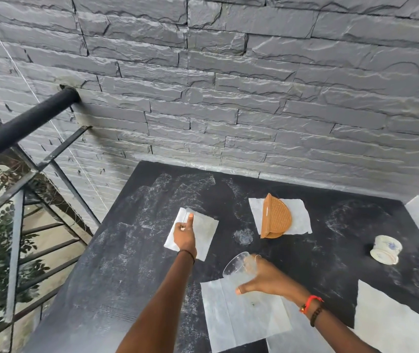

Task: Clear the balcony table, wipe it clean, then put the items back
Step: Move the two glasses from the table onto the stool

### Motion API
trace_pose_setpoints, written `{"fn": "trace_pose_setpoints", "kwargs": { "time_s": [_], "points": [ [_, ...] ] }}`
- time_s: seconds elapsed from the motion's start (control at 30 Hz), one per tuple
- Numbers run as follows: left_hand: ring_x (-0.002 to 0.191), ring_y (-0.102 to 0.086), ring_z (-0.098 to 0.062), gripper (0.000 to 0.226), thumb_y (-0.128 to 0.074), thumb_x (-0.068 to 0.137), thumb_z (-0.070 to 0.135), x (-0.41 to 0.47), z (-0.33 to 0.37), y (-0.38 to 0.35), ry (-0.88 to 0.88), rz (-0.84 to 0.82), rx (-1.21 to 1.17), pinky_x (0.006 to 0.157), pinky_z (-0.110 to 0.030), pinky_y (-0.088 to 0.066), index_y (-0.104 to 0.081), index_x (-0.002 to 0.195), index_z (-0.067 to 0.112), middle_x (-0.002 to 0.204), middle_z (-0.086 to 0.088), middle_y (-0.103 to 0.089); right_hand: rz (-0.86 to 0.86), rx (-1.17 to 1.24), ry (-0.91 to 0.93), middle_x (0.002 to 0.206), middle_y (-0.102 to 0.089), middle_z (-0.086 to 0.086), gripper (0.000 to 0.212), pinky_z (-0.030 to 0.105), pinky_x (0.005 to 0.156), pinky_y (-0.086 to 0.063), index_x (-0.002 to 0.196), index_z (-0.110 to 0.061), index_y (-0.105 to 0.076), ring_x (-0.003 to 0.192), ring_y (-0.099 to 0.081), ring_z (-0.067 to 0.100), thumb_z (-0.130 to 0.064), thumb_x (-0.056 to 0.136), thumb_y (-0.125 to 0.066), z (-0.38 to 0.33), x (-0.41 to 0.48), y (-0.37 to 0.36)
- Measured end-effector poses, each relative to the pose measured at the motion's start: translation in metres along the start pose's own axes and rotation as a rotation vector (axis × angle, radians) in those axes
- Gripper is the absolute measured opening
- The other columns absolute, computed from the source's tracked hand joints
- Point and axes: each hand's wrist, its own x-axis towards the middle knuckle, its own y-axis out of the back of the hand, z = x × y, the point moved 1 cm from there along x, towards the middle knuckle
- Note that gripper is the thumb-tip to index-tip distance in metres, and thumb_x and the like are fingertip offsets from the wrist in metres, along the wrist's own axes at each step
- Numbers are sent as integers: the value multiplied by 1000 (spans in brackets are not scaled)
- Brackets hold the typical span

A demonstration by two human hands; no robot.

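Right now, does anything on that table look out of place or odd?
Yes. The white ceramic cup lies tipped on its side at the right, and the black tabletop is smeared with whitish streaks.

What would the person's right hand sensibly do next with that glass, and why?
Probably set the clear glass upright on the white napkin beneath it: the right hand holds it tilted over that napkin, and the brown holder sits on another.

Left hand [184, 235] and right hand [264, 277] extended, gripping.
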Motion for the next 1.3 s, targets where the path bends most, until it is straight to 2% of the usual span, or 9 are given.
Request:
{"fn": "trace_pose_setpoints", "kwargs": {
  "time_s": [0.13, 0.27, 0.43, 0.57, 0.83, 0.97, 1.1, 1.2, 1.3],
  "points": [
    [70, -37, -21, 43, -76, 80, 31, 1, 2, -8, -160, -25, 147, 60, -30, -36, -40, 62, 16, 72, -5, -44, 26, 98, 19, 107, -59, -16, 71, 11, 72, -46, 114, -28, -52, 99, -57, -4, -38, 54, -88, 2, 2, 3],
    [98, -60, -35, 35, -82, 74, 31, -3, 3, -12, -326, -96, 285, 92, -42, -50, -63, 82, 3, 112, -20, -59, 98, 204, -7, 110, -65, -5, 75, 28, 88, -54, 118, -19, -52, 101, -63, 7, -29, 54, -90, 9, 9, 4],
    [112, -52, -26, 72, -88, 66, 23, -21, 6, -7, -454, -154, 291, 99, -37, -45, -45, 123, 17, 125, -11, -44, 163, 318, -9, 118, -60, -1, 92, 38, 97, -51, 124, -21, -47, 111, -60, 16, -39, 46, -91, 12, 8, 5],
    [122, -45, -24, 103, -90, 63, 23, -34, 6, 8, -516, -155, 398, 110, -41, -38, -30, 145, 9, 133, -11, -39, 176, 388, 55, 118, -63, 6, 81, 44, 100, -49, 124, -15, -49, 111, -61, 21, -25, 55, -91, 7, 9, 2],
    [108, -39, -7, 81, -89, 64, 22, -73, -7, 69, -596, -81, 473, 90, -3, -26, -47, 133, 9, 124, -7, -37, 152, 392, 181, 122, -61, 12, 75, 44, 104, -45, 126, -9, -44, 114, -58, 25, -11, 64, -87, -9, 2, -17],
    [112, -40, -12, 80, -90, 63, 20, -104, -22, 111, -636, 14, 447, 95, -10, -30, -46, 129, 11, 118, -1, -34, 153, 357, 304, 114, -64, 9, 65, 40, 99, -49, 113, -16, -50, 105, -63, 19, -8, 61, -88, -20, -10, -40],
    [113, -44, -14, 82, -89, 64, 26, -143, -50, 163, -636, 140, 405, 98, -20, -35, -43, 130, 15, 119, 2, -34, 97, 254, 435, 110, -65, 2, 66, 19, 86, -53, 108, -24, -54, 97, -65, 3, -12, 55, -91, -29, -29, -74],
    [118, -46, -18, 86, -90, 63, 23, -172, -67, 199, -647, 232, 371, 104, -27, -37, -42, 133, 11, 123, -1, -41, 40, 202, 489, 109, -68, 3, 70, 34, 92, -55, 110, -22, -57, 101, -66, 12, -17, 50, -92, -35, -42, -103],
    [120, -50, -20, 86, -90, 62, 22, -204, -81, 236, -633, 298, 317, 105, -39, -44, -42, 131, 9, 128, -8, -47, 12, 156, 532, 115, -65, 3, 76, 37, 97, -51, 113, -21, -53, 108, -63, 17, -20, 48, -92, -43, -60, -139]
  ]
}}
